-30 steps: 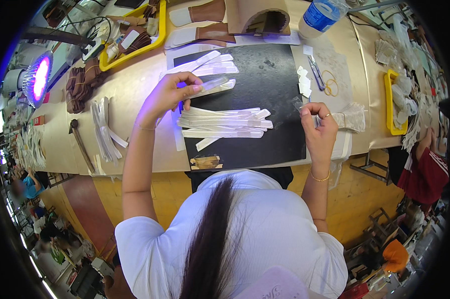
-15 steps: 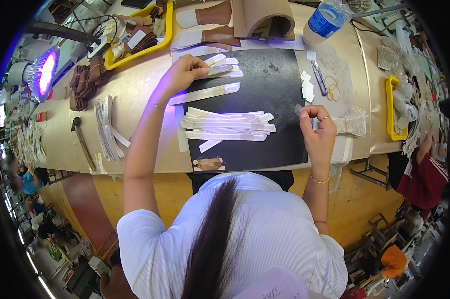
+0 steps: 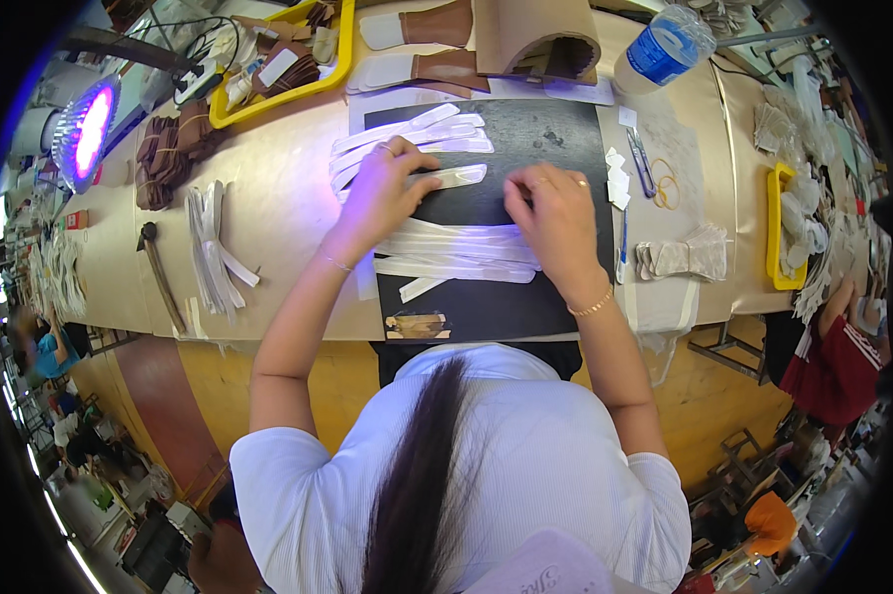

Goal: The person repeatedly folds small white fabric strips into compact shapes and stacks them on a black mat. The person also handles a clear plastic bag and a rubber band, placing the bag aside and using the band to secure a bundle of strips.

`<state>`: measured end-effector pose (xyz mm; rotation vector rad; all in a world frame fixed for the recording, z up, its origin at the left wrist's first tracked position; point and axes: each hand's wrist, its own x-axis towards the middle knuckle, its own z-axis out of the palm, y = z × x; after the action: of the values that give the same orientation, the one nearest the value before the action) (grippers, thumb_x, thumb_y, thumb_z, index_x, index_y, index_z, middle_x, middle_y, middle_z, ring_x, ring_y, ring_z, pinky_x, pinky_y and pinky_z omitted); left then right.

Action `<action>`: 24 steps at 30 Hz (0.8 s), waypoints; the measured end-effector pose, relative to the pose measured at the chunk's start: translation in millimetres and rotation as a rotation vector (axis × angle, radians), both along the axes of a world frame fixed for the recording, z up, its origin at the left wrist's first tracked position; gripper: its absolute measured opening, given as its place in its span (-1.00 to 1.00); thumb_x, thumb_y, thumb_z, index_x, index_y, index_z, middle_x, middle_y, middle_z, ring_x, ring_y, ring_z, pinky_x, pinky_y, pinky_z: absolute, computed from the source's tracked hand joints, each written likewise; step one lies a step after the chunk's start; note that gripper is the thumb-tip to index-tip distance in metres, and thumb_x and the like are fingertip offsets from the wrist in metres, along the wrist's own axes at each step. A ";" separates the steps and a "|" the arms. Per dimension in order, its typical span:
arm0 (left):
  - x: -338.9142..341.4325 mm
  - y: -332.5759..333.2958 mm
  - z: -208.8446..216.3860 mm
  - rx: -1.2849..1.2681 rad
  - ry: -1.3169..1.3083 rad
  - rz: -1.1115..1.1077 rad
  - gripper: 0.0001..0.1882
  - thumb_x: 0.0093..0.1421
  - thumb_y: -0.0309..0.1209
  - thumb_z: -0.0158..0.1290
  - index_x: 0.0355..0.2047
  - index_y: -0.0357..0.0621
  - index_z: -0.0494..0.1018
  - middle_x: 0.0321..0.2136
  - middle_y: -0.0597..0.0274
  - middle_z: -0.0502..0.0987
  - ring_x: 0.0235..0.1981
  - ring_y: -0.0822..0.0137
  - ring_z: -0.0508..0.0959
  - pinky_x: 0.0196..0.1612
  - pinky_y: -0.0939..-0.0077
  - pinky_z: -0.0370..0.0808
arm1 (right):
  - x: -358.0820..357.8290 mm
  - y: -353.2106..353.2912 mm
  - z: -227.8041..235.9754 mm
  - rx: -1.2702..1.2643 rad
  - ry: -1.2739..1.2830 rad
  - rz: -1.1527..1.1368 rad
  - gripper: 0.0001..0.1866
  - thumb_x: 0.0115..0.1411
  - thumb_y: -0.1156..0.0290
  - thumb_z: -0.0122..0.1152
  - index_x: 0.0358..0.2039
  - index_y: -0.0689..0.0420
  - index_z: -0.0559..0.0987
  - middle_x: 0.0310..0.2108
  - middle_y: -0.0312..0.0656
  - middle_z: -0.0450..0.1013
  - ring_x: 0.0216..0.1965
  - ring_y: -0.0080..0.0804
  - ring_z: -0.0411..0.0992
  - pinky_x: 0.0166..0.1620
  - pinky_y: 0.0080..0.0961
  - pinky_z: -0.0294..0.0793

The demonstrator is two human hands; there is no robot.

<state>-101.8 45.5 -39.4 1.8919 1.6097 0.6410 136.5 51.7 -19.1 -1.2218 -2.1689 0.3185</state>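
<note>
My left hand [image 3: 392, 190] is over the black mat [image 3: 506, 198], thumb and forefinger closed on the sides of a single white strip [image 3: 463, 176]. My right hand [image 3: 557, 218] hovers just right of that strip's end. Its fingers are curled to a pinch, and whatever they hold is hidden. Beyond my left hand lies a fanned group of white strips [image 3: 446, 129]. Nearer me, a larger pile of white strips [image 3: 456, 249] spreads across the mat, its right end partly behind my right hand.
Right of the mat are small white pieces [image 3: 617, 180], a cutter knife [image 3: 640, 163], rubber bands [image 3: 667, 191] and a bundle of pale pieces [image 3: 689, 255]. A hammer [image 3: 159, 272] and tied strips [image 3: 212, 247] lie left. A plastic cup [image 3: 659, 54] stands at the back.
My left hand has come down from the far strips onto the single strip. My right hand, earlier holding a small clear piece at the right, has moved left over the mat.
</note>
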 end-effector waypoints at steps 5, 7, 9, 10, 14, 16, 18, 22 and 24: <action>11.3 -11.4 -14.4 0.108 0.032 -0.002 -0.79 0.10 -0.38 0.27 -0.24 -0.14 0.62 -0.31 0.16 0.49 -0.19 0.09 0.49 -0.07 0.25 0.42 | -31.9 13.1 -28.1 0.072 -0.209 0.058 -0.89 0.09 0.37 0.32 -0.43 0.08 0.57 -0.45 -0.26 0.48 -0.35 -0.30 0.50 -0.14 -0.31 0.35; 12.1 -13.6 -19.5 0.145 0.030 0.013 -0.79 0.10 -0.39 0.26 -0.25 -0.14 0.62 -0.32 0.16 0.49 -0.19 0.10 0.48 -0.06 0.26 0.41 | -35.1 14.2 -29.3 0.063 -0.238 0.083 -0.87 0.07 0.34 0.33 -0.41 0.08 0.58 -0.44 -0.27 0.47 -0.33 -0.29 0.49 -0.13 -0.30 0.34; 12.1 -14.8 -22.2 0.167 0.018 0.024 -0.80 0.10 -0.39 0.26 -0.26 -0.14 0.62 -0.33 0.17 0.48 -0.19 0.11 0.47 -0.06 0.26 0.39 | -34.0 14.3 -27.9 0.068 -0.224 0.104 -0.83 0.05 0.31 0.36 -0.41 0.08 0.58 -0.42 -0.28 0.46 -0.31 -0.30 0.48 -0.12 -0.29 0.33; 12.3 -14.7 -22.6 0.171 0.006 0.028 -0.81 0.10 -0.39 0.26 -0.26 -0.14 0.62 -0.33 0.17 0.48 -0.19 0.11 0.47 -0.06 0.27 0.39 | -34.3 12.9 -26.1 0.046 -0.211 0.106 -0.82 0.04 0.30 0.37 -0.40 0.07 0.58 -0.41 -0.28 0.46 -0.29 -0.31 0.47 -0.12 -0.29 0.33; 12.4 -16.4 -23.2 0.174 0.006 0.033 -0.81 0.09 -0.40 0.26 -0.28 -0.14 0.62 -0.34 0.18 0.47 -0.20 0.12 0.46 -0.07 0.28 0.37 | -36.1 10.1 -23.8 -0.044 -0.176 0.103 -0.80 0.04 0.30 0.39 -0.38 0.08 0.58 -0.35 -0.26 0.47 -0.26 -0.27 0.46 -0.11 -0.30 0.32; 12.6 -16.0 -23.1 0.177 0.011 0.030 -0.82 0.08 -0.41 0.26 -0.28 -0.14 0.62 -0.34 0.19 0.47 -0.20 0.13 0.46 -0.07 0.27 0.37 | -37.2 10.9 -26.4 -0.088 -0.159 0.093 -0.81 0.06 0.31 0.39 -0.37 0.09 0.58 -0.35 -0.24 0.47 -0.27 -0.24 0.46 -0.12 -0.30 0.31; 12.8 -15.6 -22.9 0.183 0.014 0.029 -0.83 0.08 -0.41 0.26 -0.29 -0.14 0.62 -0.34 0.19 0.47 -0.20 0.13 0.46 -0.07 0.27 0.37 | -38.5 13.3 -29.1 -0.128 -0.132 0.077 -0.82 0.07 0.32 0.37 -0.38 0.10 0.57 -0.37 -0.23 0.47 -0.27 -0.23 0.45 -0.13 -0.30 0.31; 12.3 -15.2 -22.6 0.181 0.004 0.034 -0.84 0.08 -0.41 0.25 -0.30 -0.14 0.63 -0.35 0.19 0.47 -0.20 0.13 0.46 -0.06 0.27 0.37 | -36.9 19.6 -28.3 -0.213 -0.128 0.120 -0.85 0.12 0.36 0.33 -0.38 0.13 0.56 -0.40 -0.21 0.46 -0.27 -0.20 0.45 -0.14 -0.30 0.30; 12.9 -14.9 -22.4 0.178 0.002 0.030 -0.84 0.08 -0.40 0.25 -0.31 -0.14 0.62 -0.35 0.19 0.47 -0.19 0.13 0.46 -0.06 0.27 0.37 | -34.9 21.9 -28.0 -0.220 -0.125 0.145 -0.88 0.14 0.40 0.30 -0.36 0.15 0.55 -0.41 -0.17 0.46 -0.27 -0.17 0.45 -0.15 -0.28 0.33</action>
<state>-88.9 30.6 -61.8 1.9969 1.6316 0.8194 101.6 73.6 -47.1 -1.2320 -2.3867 0.5690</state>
